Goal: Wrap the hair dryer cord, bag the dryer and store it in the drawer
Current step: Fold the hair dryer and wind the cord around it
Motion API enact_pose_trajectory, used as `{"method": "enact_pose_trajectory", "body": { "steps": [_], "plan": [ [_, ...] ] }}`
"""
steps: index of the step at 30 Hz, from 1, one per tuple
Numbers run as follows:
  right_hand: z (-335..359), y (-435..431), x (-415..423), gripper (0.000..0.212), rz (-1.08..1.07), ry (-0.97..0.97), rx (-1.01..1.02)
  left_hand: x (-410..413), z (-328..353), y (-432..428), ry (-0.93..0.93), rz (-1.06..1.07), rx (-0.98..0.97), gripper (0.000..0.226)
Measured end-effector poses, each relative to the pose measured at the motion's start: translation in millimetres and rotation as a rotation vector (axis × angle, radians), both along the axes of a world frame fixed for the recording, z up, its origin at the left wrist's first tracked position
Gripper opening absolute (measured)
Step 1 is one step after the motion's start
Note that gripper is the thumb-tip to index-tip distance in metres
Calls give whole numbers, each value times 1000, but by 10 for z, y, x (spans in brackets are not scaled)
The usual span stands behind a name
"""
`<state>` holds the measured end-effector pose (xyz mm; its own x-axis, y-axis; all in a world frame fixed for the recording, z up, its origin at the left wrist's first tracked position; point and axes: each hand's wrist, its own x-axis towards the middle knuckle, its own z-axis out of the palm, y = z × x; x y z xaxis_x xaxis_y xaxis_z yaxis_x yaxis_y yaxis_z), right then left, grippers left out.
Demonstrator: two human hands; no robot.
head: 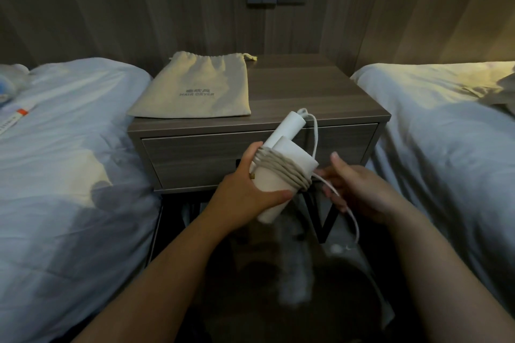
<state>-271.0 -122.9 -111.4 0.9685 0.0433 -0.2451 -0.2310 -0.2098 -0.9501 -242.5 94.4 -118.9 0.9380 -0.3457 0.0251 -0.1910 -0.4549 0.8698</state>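
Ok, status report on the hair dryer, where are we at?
Left hand grips hair dryer; right hand feeds loose cord. Several turns wound. Bag flat on nightstand, drawer shut. Nothing in the way.

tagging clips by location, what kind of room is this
Likely a hotel twin room: two beds with white bedding flank a nightstand, and a drawstring bag printed "HAIR DRYER" lies on it, as hotels supply.

Both forearms reach forward, bare. Left hand (248,192) wrapped tight around what it holds, thumb lying across the front, fingers (249,153) curled behind. Right hand (359,189) just beside it, palm inward, fingers loosely curled, thumb raised
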Motion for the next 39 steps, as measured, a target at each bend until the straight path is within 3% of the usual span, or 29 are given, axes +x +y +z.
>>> {"method": "enact_pose_trajectory", "body": {
  "steps": [3,8,18,29,33,36,39],
  "plan": [
    [76,-47,-78,31,121,10,-203,-18,35,3,-34,23,46,98],
    [234,28,-225,22,415,100,-533,-48,41,-7,-118,46,275,102],
    [193,83,-179,13,395,28,-906,-73,-41,-9,-460,-56,712,100],
    [345,161,-280,11,463,-156,-916,91,-232,97,-474,-242,785,104],
    [310,212,-223,9,318,-397,-1002,89,-251,101,-467,-342,789,106],
    [285,251,-189,24,240,-545,-1143,75,-244,98,-502,-385,787,105],
    [274,234,-180,35,144,-494,-1205,82,-250,120,-478,-388,780,105]
  ]
}}
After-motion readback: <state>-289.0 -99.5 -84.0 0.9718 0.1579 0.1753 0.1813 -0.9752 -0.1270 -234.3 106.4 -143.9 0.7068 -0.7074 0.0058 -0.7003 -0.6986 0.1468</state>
